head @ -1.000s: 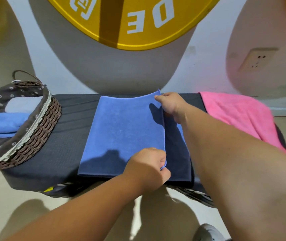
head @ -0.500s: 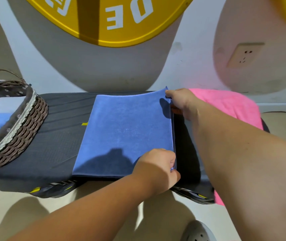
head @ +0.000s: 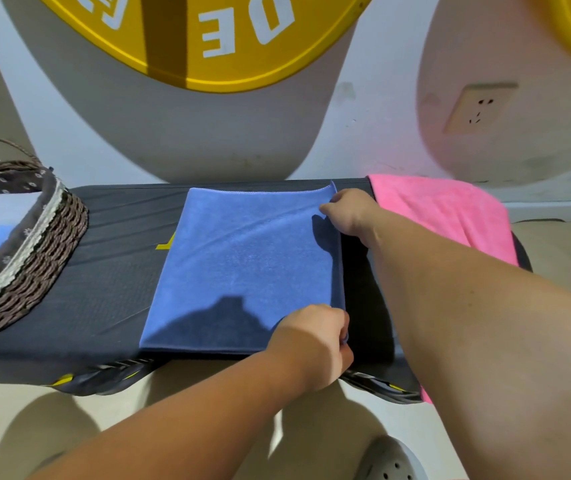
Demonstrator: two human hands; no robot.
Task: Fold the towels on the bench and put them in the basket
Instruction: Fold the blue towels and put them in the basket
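Blue towel (head: 242, 265), half-fold closed on the surface (head: 104, 289).
Our left grip (head: 315, 337) pinched its near right corner, our right grip (head: 344, 211) the far one. The underlayer exposed a second before was covered, edges matched. Pink towel (head: 443, 209) lay spread beyond; basket (head: 34, 258) far left.

Blue towel (head: 246, 268) under my hands, pink towel (head: 443, 209) beside it. Worktop (head: 104, 271) dark grey. Basket (head: 38, 258) brown weave, grey liner with small white flowers, I think. Yellow sign (head: 208, 39), white letters.
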